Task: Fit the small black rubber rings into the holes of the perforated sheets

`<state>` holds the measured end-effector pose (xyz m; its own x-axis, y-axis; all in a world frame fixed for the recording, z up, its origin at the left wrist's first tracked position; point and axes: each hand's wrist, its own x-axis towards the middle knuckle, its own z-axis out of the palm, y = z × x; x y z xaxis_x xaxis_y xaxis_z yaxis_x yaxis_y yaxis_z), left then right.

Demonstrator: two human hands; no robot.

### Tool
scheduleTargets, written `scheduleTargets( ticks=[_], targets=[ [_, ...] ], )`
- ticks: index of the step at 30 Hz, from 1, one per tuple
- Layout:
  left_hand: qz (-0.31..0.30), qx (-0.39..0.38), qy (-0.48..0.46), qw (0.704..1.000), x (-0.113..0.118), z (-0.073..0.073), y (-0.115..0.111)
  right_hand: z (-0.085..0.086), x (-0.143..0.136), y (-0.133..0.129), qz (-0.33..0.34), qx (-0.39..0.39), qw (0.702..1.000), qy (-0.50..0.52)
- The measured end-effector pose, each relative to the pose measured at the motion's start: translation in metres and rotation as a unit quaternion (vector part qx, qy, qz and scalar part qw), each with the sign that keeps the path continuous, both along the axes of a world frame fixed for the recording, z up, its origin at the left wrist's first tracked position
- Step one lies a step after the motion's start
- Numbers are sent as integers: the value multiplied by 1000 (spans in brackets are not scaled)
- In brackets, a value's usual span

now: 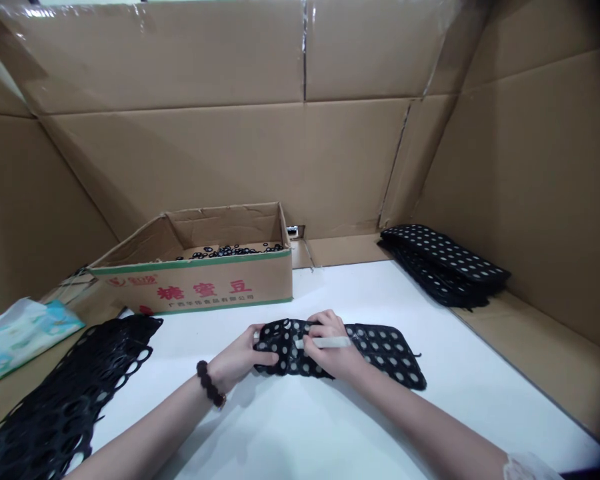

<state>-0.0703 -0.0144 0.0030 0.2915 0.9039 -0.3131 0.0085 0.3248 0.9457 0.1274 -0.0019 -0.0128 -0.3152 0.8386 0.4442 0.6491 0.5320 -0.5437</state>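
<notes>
A black sheet with rows of pale round spots lies across the white table in front of me. My left hand grips its left end, thumb on top, with a dark beaded band round the wrist. My right hand is closed on a whitish pen-like tool, whose tip points left at the sheet. The fingers of my right hand rest over the middle of the sheet. A small ring stands at the sheet's upper edge between my hands.
An open cardboard box holding many small black rings stands behind the sheet. Black perforated material lies at the left, beside a blue-green packet. Stacked spotted black sheets lie at the back right. Cardboard walls surround the table.
</notes>
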Motion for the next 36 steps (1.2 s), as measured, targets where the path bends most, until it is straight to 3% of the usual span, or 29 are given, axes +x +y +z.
scheduleTargets(
  ticks=[4,7,10,13,17,23,30,36],
  targets=[
    [85,11,9,996,2,-4,-1,5,-1,-7,16,9,999,45],
    [42,10,-22,999,4,0,-5,10,-4,-12,8,-11,995,100],
    [-1,-1,-32,999,6,3,-10,9,-8,-14,19,-82,988,132],
    [-21,1,20,1000,7,0,-11,4,-11,-14,17,-147,979,143],
    [-56,-4,110,992,6,-6,-9,-1,-14,-15,10,-177,972,156],
    [-56,-59,99,992,3,-4,-6,-3,-17,-17,16,-183,968,169],
    [-35,-71,71,994,7,-7,-9,-4,-19,-17,-9,-200,960,197],
    [-23,-44,74,996,14,-7,-14,-8,-21,-21,14,-145,975,166]
  ],
)
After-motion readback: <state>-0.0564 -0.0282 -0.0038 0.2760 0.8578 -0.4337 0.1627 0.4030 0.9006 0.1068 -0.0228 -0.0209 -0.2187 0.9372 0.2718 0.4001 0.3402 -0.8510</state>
